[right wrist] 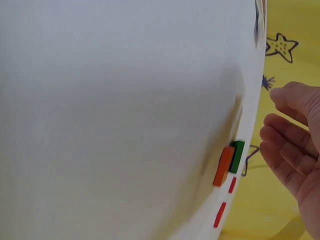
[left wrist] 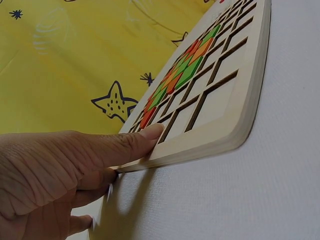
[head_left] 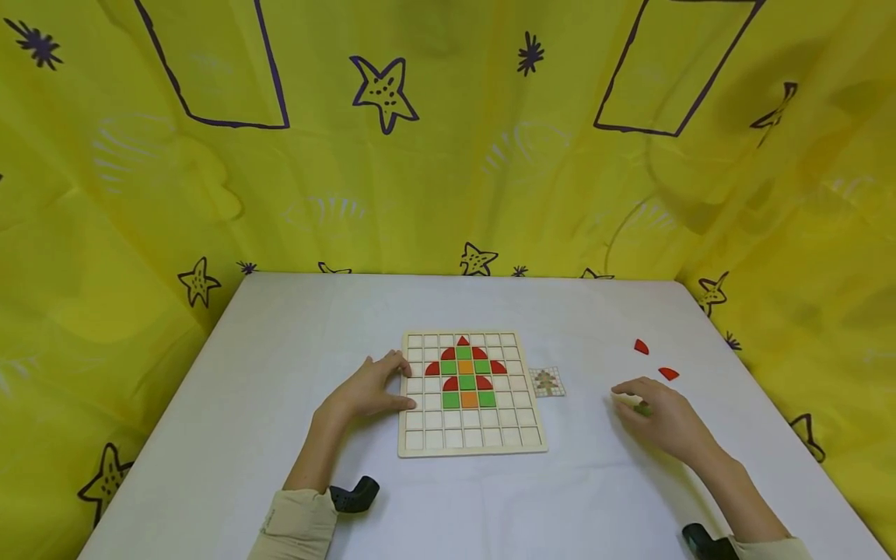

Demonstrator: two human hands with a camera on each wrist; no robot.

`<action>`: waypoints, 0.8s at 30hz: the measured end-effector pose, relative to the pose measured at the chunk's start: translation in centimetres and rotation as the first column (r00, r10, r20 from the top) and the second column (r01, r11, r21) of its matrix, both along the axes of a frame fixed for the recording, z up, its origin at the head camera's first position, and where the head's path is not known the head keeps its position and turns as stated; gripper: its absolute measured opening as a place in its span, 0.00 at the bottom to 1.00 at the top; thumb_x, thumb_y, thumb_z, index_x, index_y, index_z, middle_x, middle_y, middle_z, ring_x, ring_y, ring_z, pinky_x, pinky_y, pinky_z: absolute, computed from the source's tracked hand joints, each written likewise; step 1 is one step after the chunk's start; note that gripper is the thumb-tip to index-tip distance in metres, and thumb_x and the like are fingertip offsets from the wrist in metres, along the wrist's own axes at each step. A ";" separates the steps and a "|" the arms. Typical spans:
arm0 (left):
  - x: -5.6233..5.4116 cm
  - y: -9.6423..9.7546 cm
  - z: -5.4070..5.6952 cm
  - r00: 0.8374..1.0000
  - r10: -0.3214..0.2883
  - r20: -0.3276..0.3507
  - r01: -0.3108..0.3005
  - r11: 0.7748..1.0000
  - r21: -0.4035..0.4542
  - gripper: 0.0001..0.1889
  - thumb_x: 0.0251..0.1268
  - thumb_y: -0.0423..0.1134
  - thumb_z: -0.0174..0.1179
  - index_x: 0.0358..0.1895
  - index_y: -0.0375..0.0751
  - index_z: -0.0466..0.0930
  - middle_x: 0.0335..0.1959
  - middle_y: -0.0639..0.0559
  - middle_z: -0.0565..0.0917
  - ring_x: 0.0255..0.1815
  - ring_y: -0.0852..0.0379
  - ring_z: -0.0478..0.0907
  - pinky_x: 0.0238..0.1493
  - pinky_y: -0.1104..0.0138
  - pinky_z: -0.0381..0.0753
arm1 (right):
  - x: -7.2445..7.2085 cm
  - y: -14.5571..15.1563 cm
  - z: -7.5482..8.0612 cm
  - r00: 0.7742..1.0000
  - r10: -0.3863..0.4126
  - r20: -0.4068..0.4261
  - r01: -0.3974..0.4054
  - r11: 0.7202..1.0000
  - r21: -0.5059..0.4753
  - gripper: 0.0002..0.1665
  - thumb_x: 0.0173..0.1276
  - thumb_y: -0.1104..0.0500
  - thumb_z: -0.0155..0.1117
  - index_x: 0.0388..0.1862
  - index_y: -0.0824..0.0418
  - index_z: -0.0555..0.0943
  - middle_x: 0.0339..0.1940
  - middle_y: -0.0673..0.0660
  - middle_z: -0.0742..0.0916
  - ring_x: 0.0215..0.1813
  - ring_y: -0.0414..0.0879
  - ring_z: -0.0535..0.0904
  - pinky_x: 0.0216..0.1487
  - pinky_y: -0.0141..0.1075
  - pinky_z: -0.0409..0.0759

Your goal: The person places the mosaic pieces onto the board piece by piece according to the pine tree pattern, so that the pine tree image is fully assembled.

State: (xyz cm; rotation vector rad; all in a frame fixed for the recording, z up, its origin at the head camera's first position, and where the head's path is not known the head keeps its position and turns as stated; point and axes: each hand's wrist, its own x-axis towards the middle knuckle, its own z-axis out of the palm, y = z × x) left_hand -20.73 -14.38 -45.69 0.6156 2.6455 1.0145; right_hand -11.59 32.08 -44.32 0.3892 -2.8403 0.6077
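A square wooden grid board [head_left: 470, 443] lies on the table, with red, green and orange tiles set in a tree-like shape. My left hand [head_left: 371, 385] rests at its left edge; in the left wrist view the straight thumb [left wrist: 135, 142] presses on the rim, and the other fingers are partly hidden. Right of the board, my right hand [head_left: 661, 416] hovers with fingers loosely bent and nothing between them. Beneath it, a green tile [right wrist: 237, 156] and an orange tile [right wrist: 223, 166] lie on the table. Two red rounded tiles, one nearer [head_left: 668, 373] and one farther [head_left: 641, 347], lie beyond the hand.
A small card [head_left: 547, 382] with a printed tree pattern lies against the board's right side. The white table [head_left: 315, 311] ends at a yellow cloth [head_left: 434, 179] with drawn stars. Dark wrist devices sit by both wrists, the left one [head_left: 355, 495] near the sleeve.
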 end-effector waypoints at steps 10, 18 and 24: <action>-0.1 0.0 0.0 1.000 -0.008 -0.002 0.008 1.000 0.005 0.22 0.57 0.40 0.78 0.47 0.44 0.74 0.72 0.37 0.73 0.78 0.39 0.63 0.81 0.41 0.41 | 0.8 2.5 0.0 0.991 -0.058 0.120 0.057 0.998 0.013 0.20 0.63 0.61 0.76 0.52 0.66 0.85 0.49 0.65 0.88 0.42 0.59 0.84 0.42 0.53 0.85; -0.1 0.0 0.0 1.000 0.005 -0.007 -0.005 1.000 0.001 0.22 0.56 0.40 0.78 0.47 0.44 0.74 0.69 0.39 0.76 0.76 0.41 0.66 0.82 0.41 0.40 | 1.2 3.7 -0.3 0.992 -0.036 0.124 0.032 0.999 0.034 0.20 0.60 0.62 0.77 0.51 0.66 0.85 0.48 0.62 0.89 0.44 0.57 0.84 0.42 0.50 0.85; -0.1 0.0 -0.1 1.000 0.003 -0.010 -0.002 1.000 0.006 0.22 0.55 0.41 0.78 0.47 0.45 0.74 0.64 0.43 0.78 0.73 0.43 0.70 0.82 0.41 0.40 | 1.0 3.9 -0.6 0.991 -0.024 0.132 0.018 0.999 0.041 0.18 0.61 0.64 0.77 0.50 0.66 0.85 0.44 0.57 0.89 0.39 0.47 0.83 0.40 0.43 0.85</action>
